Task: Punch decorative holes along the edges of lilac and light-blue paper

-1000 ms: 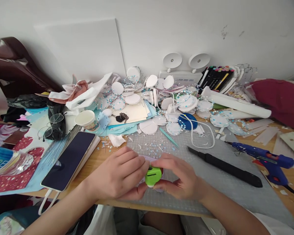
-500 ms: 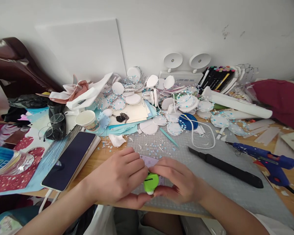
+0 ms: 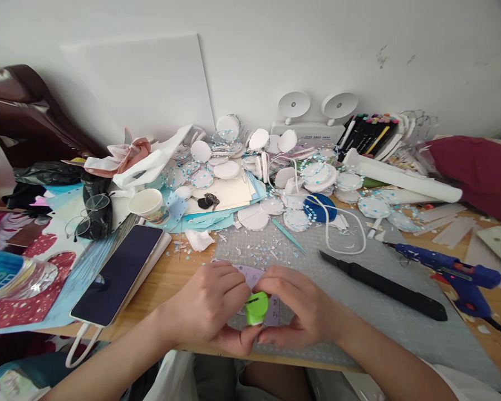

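Observation:
Both hands meet near the table's front edge around a small lime-green craft punch (image 3: pixel 256 307) with a dark slot and a white base. My left hand (image 3: pixel 219 301) is closed on its left side, thumb low by the base. My right hand (image 3: pixel 298 306) curls round the right side, with its thumb also by the base. A piece of purple patterned paper (image 3: pixel 250 276) shows behind and beneath the punch, partly hidden by the hands. Whether the paper sits in the slot I cannot tell. Small blue and white paper bits (image 3: pixel 271 252) lie scattered just beyond.
On the grey cutting mat (image 3: pixel 338 334) lie a black craft knife (image 3: pixel 392 289) and a teal stick (image 3: pixel 289 236). A blue glue gun (image 3: pixel 455 267) is at right. A phone (image 3: pixel 119 273) and paper cup (image 3: pixel 149 205) stand left. White discs (image 3: pixel 254 216) crowd the back.
My hands have shifted slightly, and the punch's green top has turned a little. More of the purple paper shows behind my hands.

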